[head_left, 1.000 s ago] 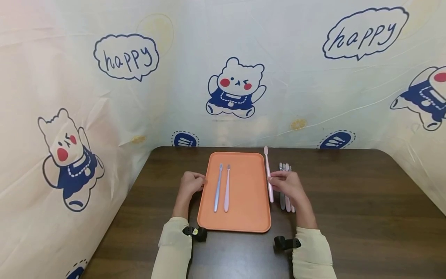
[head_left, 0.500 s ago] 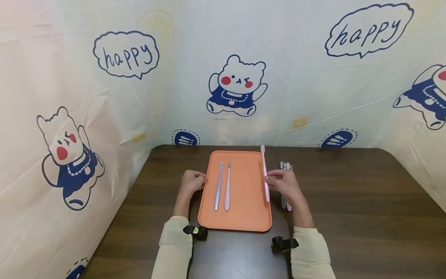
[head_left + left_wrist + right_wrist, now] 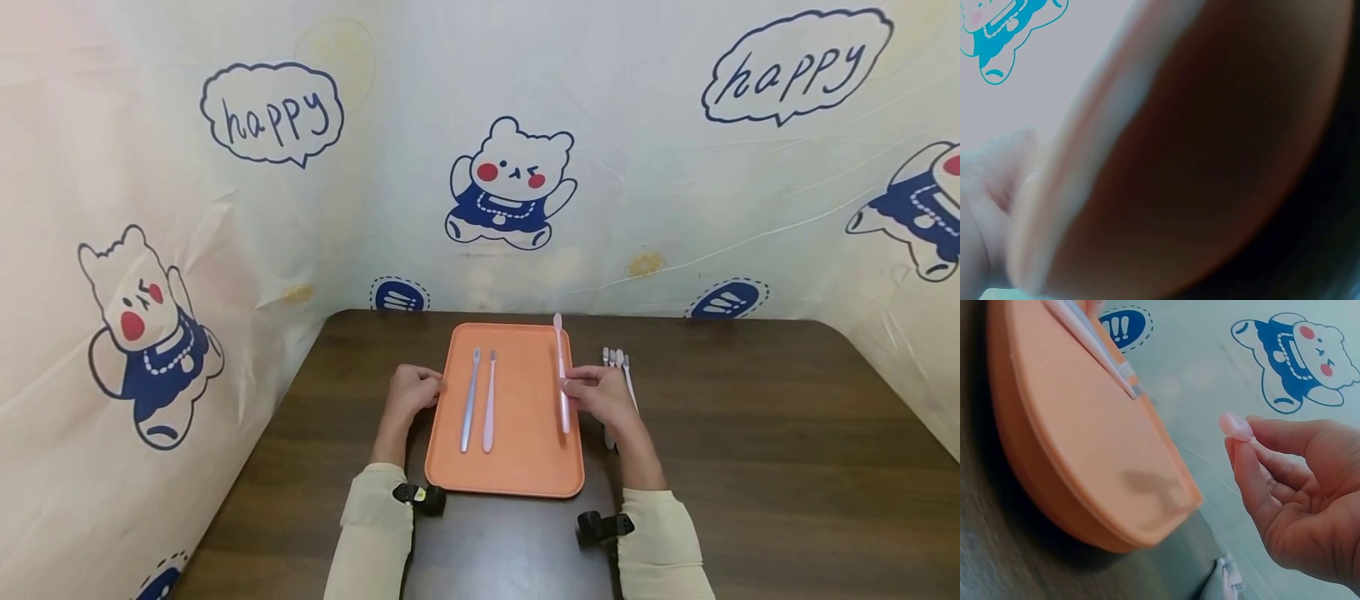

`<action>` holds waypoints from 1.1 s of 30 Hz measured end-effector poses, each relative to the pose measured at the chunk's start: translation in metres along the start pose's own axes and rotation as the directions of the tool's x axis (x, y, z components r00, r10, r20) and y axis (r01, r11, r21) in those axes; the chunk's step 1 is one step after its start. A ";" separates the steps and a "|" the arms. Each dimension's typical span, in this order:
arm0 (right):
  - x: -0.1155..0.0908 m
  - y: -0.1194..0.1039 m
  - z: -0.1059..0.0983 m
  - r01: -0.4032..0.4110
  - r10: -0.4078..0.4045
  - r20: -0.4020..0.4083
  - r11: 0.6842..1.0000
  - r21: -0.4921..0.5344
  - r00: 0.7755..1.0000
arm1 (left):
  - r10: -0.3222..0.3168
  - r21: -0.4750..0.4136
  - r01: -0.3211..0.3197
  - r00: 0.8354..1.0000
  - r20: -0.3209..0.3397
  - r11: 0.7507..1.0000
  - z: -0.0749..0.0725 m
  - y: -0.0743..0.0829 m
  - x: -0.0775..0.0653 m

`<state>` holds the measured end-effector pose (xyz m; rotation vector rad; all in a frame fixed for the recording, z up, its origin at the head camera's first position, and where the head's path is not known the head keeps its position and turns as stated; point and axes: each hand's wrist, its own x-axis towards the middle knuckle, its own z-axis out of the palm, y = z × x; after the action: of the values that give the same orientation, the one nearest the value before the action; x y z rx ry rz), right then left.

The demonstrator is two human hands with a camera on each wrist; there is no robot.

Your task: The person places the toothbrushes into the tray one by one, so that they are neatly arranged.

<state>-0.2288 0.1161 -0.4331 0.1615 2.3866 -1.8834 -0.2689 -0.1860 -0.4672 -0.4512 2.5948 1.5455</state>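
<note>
My right hand (image 3: 606, 396) pinches a pink toothbrush (image 3: 562, 392) by its handle, over the right edge of the orange tray (image 3: 528, 417). The brush points away from me, its head past the tray's far rim; in the right wrist view its handle end (image 3: 1234, 427) shows between thumb and fingers, raised above the tray. My left hand (image 3: 414, 392) grips the tray's left rim, and in the left wrist view the tray's blurred underside (image 3: 1210, 156) fills most of the picture. On the tray lie a blue toothbrush (image 3: 469, 408) and a pale pink toothbrush (image 3: 490, 408), side by side.
Right of the tray, several more toothbrushes (image 3: 617, 358) lie together on the dark wooden table (image 3: 750, 433), partly behind my right hand. A printed cloth (image 3: 637, 167) with bears hangs around the table's back and sides.
My right hand has moved left with the pink toothbrush, from beside the tray to above its right edge. The left hand and the two brushes on the tray stay in place.
</note>
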 end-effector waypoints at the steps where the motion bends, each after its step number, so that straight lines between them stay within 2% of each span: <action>1: 0.001 0.000 0.001 0.004 -0.004 0.001 1.000 0.013 1.000 | -0.001 0.002 0.001 1.000 0.000 1.000 -0.001 0.000 0.000; 5: 0.002 0.000 0.006 0.020 -0.019 -0.012 1.000 0.019 1.000 | 0.004 0.007 -0.004 1.000 0.005 1.000 -0.002 0.001 0.000; 14: 0.002 0.002 0.016 -0.021 0.020 -0.044 0.999 -0.026 0.999 | -0.016 0.014 0.015 1.000 0.006 1.000 -0.003 -0.002 0.000; 25: 0.002 0.000 0.025 -0.003 0.004 -0.035 0.999 0.039 0.999 | -0.019 0.010 0.019 1.000 0.000 1.000 -0.002 0.001 0.000; 33: 0.001 -0.002 0.032 0.002 0.000 -0.038 0.999 0.048 0.999 | 0.007 -0.005 -0.007 1.000 0.006 1.000 -0.001 -0.001 0.001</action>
<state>-0.2295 0.0841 -0.4389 0.2012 2.3665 -1.9563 -0.2695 -0.1874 -0.4681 -0.4371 2.5916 1.5529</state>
